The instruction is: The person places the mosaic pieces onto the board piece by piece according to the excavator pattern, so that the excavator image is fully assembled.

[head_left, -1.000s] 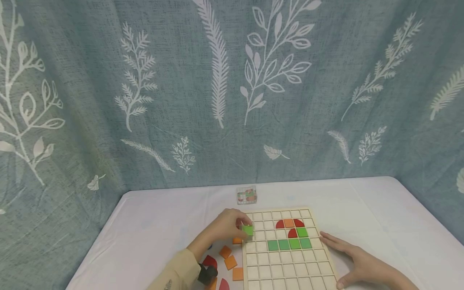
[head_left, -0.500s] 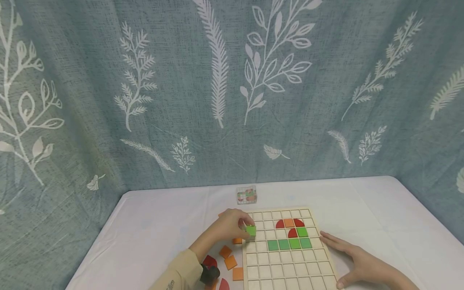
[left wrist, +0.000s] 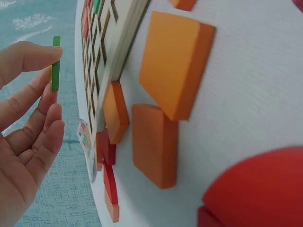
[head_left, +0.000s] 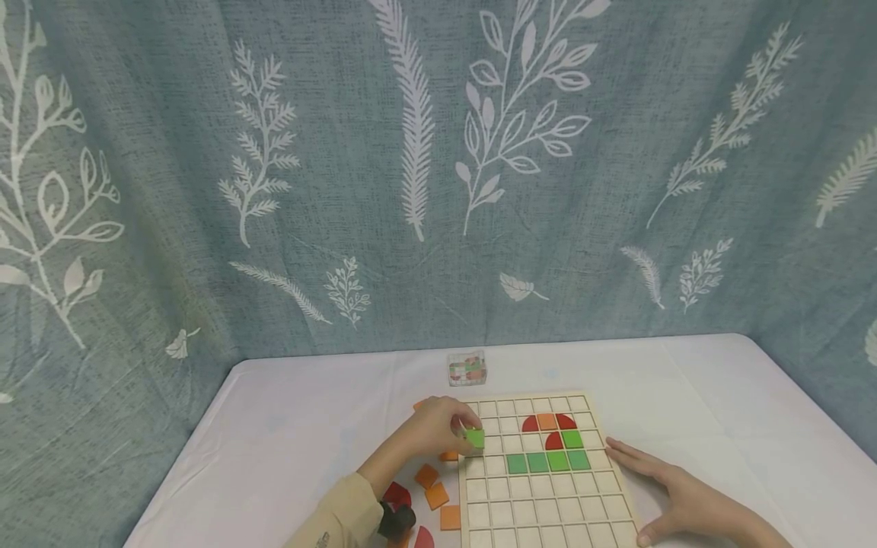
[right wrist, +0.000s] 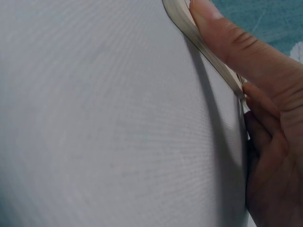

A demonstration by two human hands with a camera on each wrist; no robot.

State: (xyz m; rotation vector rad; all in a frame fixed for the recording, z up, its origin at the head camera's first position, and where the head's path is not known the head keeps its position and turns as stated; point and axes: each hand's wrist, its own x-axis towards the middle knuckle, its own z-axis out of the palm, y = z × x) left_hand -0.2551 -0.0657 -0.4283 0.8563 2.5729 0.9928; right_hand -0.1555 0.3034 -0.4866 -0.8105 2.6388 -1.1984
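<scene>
above the gridded board (head_left: pixel 524 514), left side | green tile (head_left: pixel 474 438) aloft, left hand (head_left: pixel 438 425) pinching it, height hard to judge | right hand (head_left: pixel 678 495), fingers extended against the right edge | best played: corners lined up square, lowered level, released softly

White-clothed table (head_left: pixel 301 426), far corners rounded. Pale gridded board (head_left: pixel 517 514) lying flat toward near side. Along its left edge, loose orange tiles (head_left: pixel 436 496), two close together, red curved pieces (head_left: pixel 424 539) among them. Just beyond board, small clear case (head_left: pixel 467 369) showing red and green.
</scene>
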